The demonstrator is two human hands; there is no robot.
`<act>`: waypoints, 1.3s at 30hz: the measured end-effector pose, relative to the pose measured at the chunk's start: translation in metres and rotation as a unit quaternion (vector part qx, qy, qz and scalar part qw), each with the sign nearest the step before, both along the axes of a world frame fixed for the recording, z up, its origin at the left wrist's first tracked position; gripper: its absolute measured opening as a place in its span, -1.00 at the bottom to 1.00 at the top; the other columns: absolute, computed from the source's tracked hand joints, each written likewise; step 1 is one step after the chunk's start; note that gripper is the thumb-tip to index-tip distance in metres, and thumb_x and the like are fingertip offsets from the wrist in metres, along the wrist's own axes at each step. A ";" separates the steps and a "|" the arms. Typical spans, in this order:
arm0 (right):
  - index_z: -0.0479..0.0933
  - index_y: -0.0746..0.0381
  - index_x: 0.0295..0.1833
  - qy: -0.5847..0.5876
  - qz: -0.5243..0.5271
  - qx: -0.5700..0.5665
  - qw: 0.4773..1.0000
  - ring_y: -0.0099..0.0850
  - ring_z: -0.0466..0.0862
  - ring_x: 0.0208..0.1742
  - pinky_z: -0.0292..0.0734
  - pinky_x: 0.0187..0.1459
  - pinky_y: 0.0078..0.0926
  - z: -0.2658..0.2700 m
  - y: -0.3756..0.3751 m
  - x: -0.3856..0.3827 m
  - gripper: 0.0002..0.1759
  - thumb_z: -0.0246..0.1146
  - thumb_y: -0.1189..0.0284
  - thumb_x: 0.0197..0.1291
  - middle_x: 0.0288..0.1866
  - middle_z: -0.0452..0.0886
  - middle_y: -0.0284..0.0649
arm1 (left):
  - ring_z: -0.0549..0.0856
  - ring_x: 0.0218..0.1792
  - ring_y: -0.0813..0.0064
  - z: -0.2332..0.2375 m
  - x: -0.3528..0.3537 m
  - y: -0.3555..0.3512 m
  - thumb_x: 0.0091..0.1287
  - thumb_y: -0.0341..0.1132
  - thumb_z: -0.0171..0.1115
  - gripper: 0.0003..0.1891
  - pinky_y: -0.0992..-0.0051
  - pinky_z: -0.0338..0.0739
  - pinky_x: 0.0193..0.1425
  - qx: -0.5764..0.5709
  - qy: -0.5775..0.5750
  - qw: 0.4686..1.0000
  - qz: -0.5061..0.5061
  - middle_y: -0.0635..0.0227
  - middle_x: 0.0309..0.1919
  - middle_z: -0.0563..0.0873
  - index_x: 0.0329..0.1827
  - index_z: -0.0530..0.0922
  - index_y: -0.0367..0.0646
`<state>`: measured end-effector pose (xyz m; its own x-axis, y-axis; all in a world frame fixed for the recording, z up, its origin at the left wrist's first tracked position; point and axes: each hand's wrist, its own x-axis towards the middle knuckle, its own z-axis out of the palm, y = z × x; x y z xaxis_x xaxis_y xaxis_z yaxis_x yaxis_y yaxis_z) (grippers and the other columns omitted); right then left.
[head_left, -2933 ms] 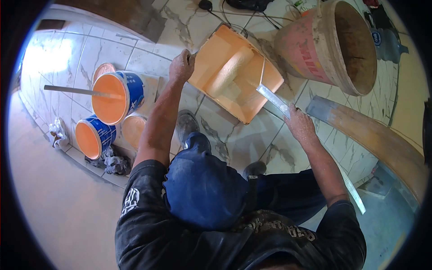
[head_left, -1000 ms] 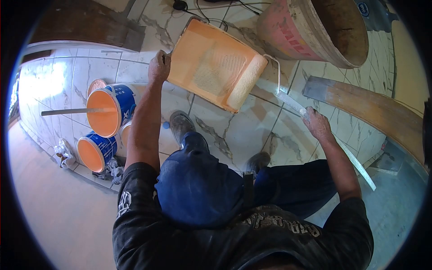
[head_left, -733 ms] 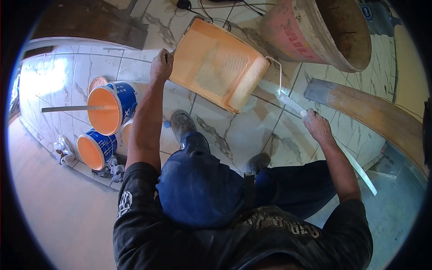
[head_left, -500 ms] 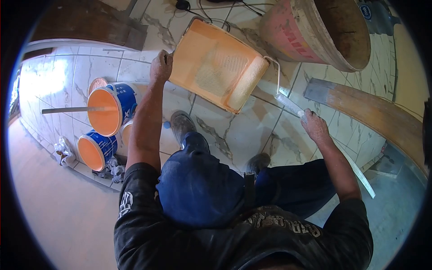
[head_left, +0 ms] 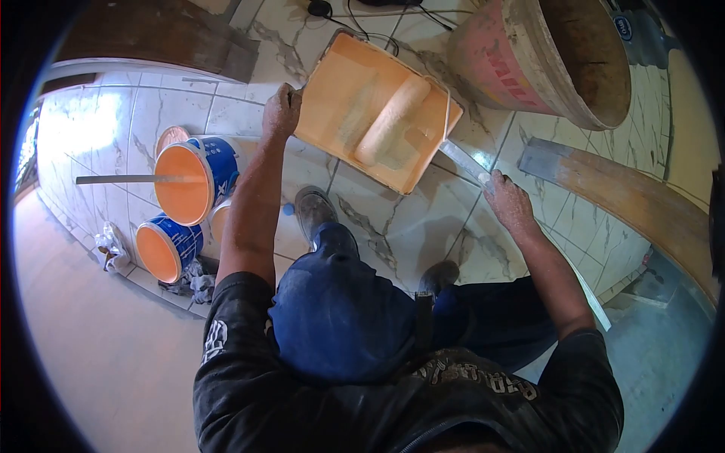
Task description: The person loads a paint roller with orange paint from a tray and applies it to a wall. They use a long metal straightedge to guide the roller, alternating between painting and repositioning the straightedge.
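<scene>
An orange-coated paint tray (head_left: pixel 340 68) lies on the tiled floor in front of me. My left hand (head_left: pixel 282 112) is closed on its left edge. My right hand (head_left: pixel 507 198) grips the handle of a paint roller (head_left: pixel 394 121). The roller's cover, wet with pale orange paint, rests across the middle of the tray, over its ribbed part. Its wire frame bends round the tray's right corner to the handle.
At left stand two blue paint buckets (head_left: pixel 219 162) with orange tops; a flat stick (head_left: pixel 113 180) lies across the larger one. A big dirty bucket (head_left: pixel 495 57) is beyond the tray at right. A wooden plank (head_left: pixel 604 177) lies right of my hand. Cables (head_left: pixel 362 23) run behind the tray.
The roller has moved left, from the tray's right end to its middle. My right hand has followed it leftward. My left hand stays on the tray's edge.
</scene>
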<state>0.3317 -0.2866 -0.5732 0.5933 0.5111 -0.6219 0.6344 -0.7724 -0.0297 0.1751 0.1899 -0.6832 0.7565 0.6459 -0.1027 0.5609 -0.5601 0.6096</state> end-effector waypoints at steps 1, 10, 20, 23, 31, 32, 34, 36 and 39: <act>0.34 0.24 0.03 -0.012 0.008 0.011 1.000 0.02 0.70 -0.18 0.64 -0.13 -0.05 -0.001 0.005 -0.001 -0.60 0.21 0.19 0.29 -0.18 0.64 0.01 | 0.62 -0.24 -0.21 0.000 0.000 0.000 0.34 -0.19 0.11 -0.76 0.03 0.48 -0.20 0.001 0.000 1.000 0.001 -0.12 -0.38 0.65 -0.23 0.47 -0.22; 0.34 0.25 0.00 -0.013 0.015 0.031 0.999 0.02 0.71 -0.20 0.65 -0.19 -0.06 -0.003 0.062 -0.004 -0.61 0.20 0.17 0.31 -0.24 0.64 0.03 | 0.63 -0.22 -0.21 -0.006 -0.003 0.002 0.34 -0.21 0.12 -0.77 0.03 0.49 -0.18 -0.027 -0.016 0.999 -0.004 -0.12 -0.36 0.66 -0.22 0.48 -0.22; 0.30 0.25 0.05 -0.017 0.042 0.048 0.998 0.08 0.68 -0.14 0.61 -0.11 0.00 0.002 0.114 0.002 -0.59 0.16 0.17 0.33 -0.15 0.63 0.08 | 0.63 -0.22 -0.22 0.001 0.001 -0.002 0.32 -0.24 0.12 -0.79 0.03 0.50 -0.16 -0.031 -0.008 0.999 0.021 -0.14 -0.36 0.66 -0.24 0.49 -0.24; 0.31 0.26 0.10 -0.014 0.045 0.029 0.998 0.07 0.68 -0.14 0.61 -0.10 0.00 0.006 0.127 0.003 -0.56 0.15 0.15 0.34 -0.14 0.62 0.08 | 0.63 -0.22 -0.22 0.000 -0.001 0.000 0.31 -0.25 0.12 -0.80 0.04 0.50 -0.16 -0.027 -0.006 0.999 0.025 -0.15 -0.35 0.66 -0.23 0.50 -0.23; 0.33 0.26 0.16 0.010 0.035 0.000 0.999 0.06 0.68 -0.10 0.61 -0.08 0.01 0.009 0.153 0.003 -0.54 0.12 0.13 0.36 -0.12 0.64 0.10 | 0.63 -0.22 -0.21 -0.001 -0.002 -0.001 0.32 -0.23 0.14 -0.79 0.03 0.50 -0.16 -0.024 -0.005 1.000 0.018 -0.13 -0.36 0.67 -0.23 0.50 -0.22; 0.33 0.26 0.16 0.010 0.034 -0.001 0.999 0.06 0.68 -0.10 0.61 -0.08 0.01 0.007 0.154 0.002 -0.54 0.12 0.13 0.36 -0.12 0.64 0.10 | 0.63 -0.22 -0.20 0.001 -0.001 -0.002 0.32 -0.22 0.15 -0.79 0.02 0.50 -0.16 -0.021 0.000 1.000 0.020 -0.11 -0.36 0.67 -0.23 0.50 -0.22; 0.38 0.27 0.07 -0.029 0.060 0.043 0.997 0.04 0.73 -0.23 0.68 -0.17 -0.03 0.004 0.157 0.001 -0.64 0.10 0.21 0.36 -0.27 0.68 0.06 | 0.63 -0.22 -0.20 0.002 0.000 0.000 0.32 -0.21 0.15 -0.78 0.02 0.50 -0.16 -0.015 0.004 1.000 0.023 -0.10 -0.36 0.67 -0.23 0.50 -0.21; 0.38 0.27 0.08 -0.026 0.058 0.043 0.997 0.04 0.73 -0.22 0.68 -0.16 -0.03 0.005 0.157 0.004 -0.64 0.10 0.22 0.36 -0.26 0.68 0.07 | 0.64 -0.22 -0.17 0.003 0.001 -0.001 0.33 -0.21 0.15 -0.78 0.02 0.50 -0.16 -0.012 0.001 1.000 0.024 -0.06 -0.35 0.68 -0.22 0.50 -0.20; 0.37 0.28 0.08 -0.015 0.067 0.036 0.997 0.04 0.73 -0.19 0.67 -0.15 -0.03 0.015 0.156 0.010 -0.64 0.08 0.22 0.37 -0.25 0.68 0.09 | 0.65 -0.23 -0.14 0.004 0.002 -0.005 0.34 -0.20 0.15 -0.79 0.02 0.50 -0.16 0.005 0.025 0.998 0.052 -0.03 -0.34 0.69 -0.22 0.49 -0.18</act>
<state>0.3421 -0.1303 -0.5584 0.5346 0.6296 -0.5638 0.7328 -0.6777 -0.0619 0.1773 0.1846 -0.6788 0.6792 0.7218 -0.1331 0.6465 -0.5026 0.5740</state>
